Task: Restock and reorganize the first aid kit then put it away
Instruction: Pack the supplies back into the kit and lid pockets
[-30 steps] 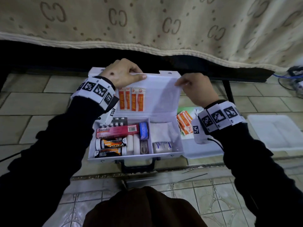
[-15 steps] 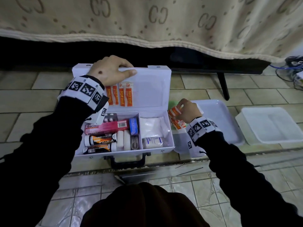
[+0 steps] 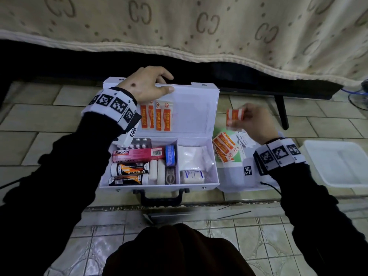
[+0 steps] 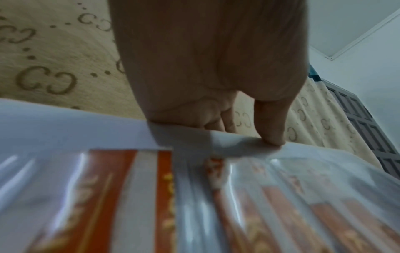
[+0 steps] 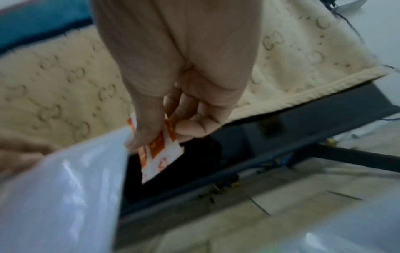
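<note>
The first aid kit [image 3: 159, 156] lies open on the tiled floor [image 3: 39, 124], below the bed's hanging cover [image 3: 179, 26]. The left hand [image 3: 145, 86] grips the lid's top edge. Right of the kit, the right hand [image 3: 253, 120] pinches plaster strips [image 3: 235, 116] above loose plasters [image 3: 225, 148]. A white tray [image 3: 338, 162] sits at far right.

left hand [image 4: 207, 65] | thumb on lid edge [image 4: 65, 123] | orange plasters [image 4: 112, 196] under clear pocket
</note>
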Demonstrator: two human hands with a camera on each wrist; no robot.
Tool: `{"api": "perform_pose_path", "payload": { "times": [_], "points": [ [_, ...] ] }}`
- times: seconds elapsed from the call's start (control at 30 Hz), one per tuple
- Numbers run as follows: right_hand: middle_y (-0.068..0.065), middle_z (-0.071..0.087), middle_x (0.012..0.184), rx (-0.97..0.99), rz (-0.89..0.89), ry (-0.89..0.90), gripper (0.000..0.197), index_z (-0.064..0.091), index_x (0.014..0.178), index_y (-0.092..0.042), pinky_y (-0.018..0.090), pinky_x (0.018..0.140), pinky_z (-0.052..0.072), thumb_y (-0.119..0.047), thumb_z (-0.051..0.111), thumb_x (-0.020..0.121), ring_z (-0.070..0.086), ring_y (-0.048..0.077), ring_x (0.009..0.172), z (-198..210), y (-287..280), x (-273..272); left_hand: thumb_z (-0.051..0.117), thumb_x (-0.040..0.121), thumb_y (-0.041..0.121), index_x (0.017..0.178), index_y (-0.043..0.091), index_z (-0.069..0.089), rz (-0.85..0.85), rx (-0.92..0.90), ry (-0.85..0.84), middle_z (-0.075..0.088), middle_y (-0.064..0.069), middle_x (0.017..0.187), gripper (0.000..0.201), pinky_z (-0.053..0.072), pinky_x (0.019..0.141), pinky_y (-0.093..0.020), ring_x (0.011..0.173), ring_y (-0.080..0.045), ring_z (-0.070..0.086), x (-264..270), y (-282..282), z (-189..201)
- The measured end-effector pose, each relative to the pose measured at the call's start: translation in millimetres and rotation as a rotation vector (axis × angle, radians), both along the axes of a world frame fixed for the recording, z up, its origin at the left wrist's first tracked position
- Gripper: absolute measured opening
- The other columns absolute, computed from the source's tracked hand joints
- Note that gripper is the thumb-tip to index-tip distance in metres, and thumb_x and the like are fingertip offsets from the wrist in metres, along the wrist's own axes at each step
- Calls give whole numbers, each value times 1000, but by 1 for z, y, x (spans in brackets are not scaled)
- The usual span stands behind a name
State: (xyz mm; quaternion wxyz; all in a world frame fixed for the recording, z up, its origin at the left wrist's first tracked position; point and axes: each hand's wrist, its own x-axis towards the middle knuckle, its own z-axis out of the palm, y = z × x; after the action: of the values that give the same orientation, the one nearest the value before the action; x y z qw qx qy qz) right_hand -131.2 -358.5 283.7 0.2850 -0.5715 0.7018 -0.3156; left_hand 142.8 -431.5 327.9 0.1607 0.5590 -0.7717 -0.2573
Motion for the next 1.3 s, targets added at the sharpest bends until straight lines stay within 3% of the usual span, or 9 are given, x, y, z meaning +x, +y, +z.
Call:
{"api": "perform_pose_path", "payload": {
  "times": [0.1,0.23,0.33,0.4,0.57,0.77,0.9,1.07,1.3],
  "points": [
    [-1,62,70,-198,36,-157,29,56,74,-24,15,56,50,-3,75,72,57,-3,52,31,-7,26,59,89,30,115,21,60,-18,4,15,60,4,110,28,40,84,-24,104,-8,53,2,0,3],
    [6,65,82,-240,187,-55,13,62,83,-23,45,82,54,-10,62,82,66,26,81,43,-22,69,64,85,26,115,26,61,-41,2,-33,60,11,108,29,41,93,-24,107,-5,52,9,1,6],
    [6,64,101,-231,242,150,19,65,104,-11,27,87,49,-11,57,87,61,20,88,39,-31,88,69,82,22,117,27,60,-54,8,-19,61,9,112,37,44,93,-25,106,-8,55,12,3,8],
    [0,62,97,-279,215,175,20,67,105,-11,6,73,41,-8,57,88,55,10,82,37,-33,96,70,81,19,122,26,57,-57,-1,-19,58,9,113,44,40,92,-21,108,-6,52,14,4,7],
    [1,64,83,-250,215,202,18,68,100,-9,1,59,38,-6,64,83,54,8,73,33,-30,107,72,78,18,127,26,51,-78,-10,25,60,6,118,54,40,101,-27,117,-9,53,16,4,3],
    [10,70,89,-185,282,256,13,67,98,-9,16,72,44,-13,59,88,64,19,84,29,-28,117,75,76,22,126,26,52,-97,-11,42,60,3,121,55,39,105,-31,118,-10,53,18,2,2],
    [12,64,100,-153,292,371,24,65,107,-12,35,89,41,-22,47,95,49,28,108,27,-27,121,75,76,25,125,27,53,-90,-12,43,60,5,121,54,38,105,-31,119,-9,51,18,0,0],
    [8,64,105,-169,208,347,21,65,107,-15,44,94,42,-19,51,92,52,28,108,22,-28,129,72,79,21,125,23,55,-87,-30,57,59,5,123,49,35,97,-19,118,-6,50,19,2,-2],
    [-9,65,87,-172,196,388,16,66,99,-21,38,94,38,-24,52,90,50,23,106,25,-21,129,72,79,21,122,23,57,-88,-51,81,59,5,123,45,35,96,-18,119,-6,50,20,2,-5]
  ]
}}
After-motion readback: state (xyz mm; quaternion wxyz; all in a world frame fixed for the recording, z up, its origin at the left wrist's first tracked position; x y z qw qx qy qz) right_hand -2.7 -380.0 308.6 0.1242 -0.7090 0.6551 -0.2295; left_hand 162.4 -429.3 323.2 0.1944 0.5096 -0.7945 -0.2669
